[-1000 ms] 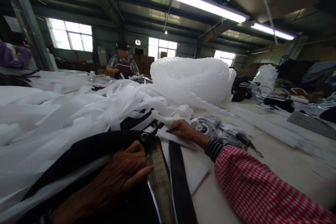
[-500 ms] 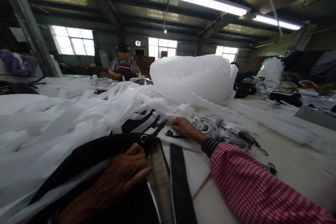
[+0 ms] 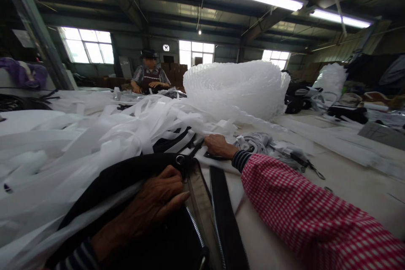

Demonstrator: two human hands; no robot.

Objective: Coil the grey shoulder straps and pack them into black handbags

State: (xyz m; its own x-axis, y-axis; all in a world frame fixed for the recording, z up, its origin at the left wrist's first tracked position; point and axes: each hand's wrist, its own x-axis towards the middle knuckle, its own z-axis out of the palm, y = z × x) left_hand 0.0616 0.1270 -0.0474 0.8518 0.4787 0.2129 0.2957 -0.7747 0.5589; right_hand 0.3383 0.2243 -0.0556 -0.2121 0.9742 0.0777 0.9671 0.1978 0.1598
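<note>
A black bag lies in front of me with its zip undone, showing a beige lining and a metal ring at its top edge. My left hand rests over the bag's near panel, fingers curled on the fabric and thumb pointing right. Beyond the bag, my right hand is closed beside a short black strap that sticks out from the ring end. Its fingertips are hidden, so what they hold cannot be made out.
Loose white foam strips heap across the left. A big roll of bubble wrap stands at the back. Grey coiled cords and a metal clip lie to the right. A co-worker is across the table.
My right hand has shifted slightly left, nearer the black strap. My left hand stays on the bag; the bag and hand appear a little farther right and higher in view.
</note>
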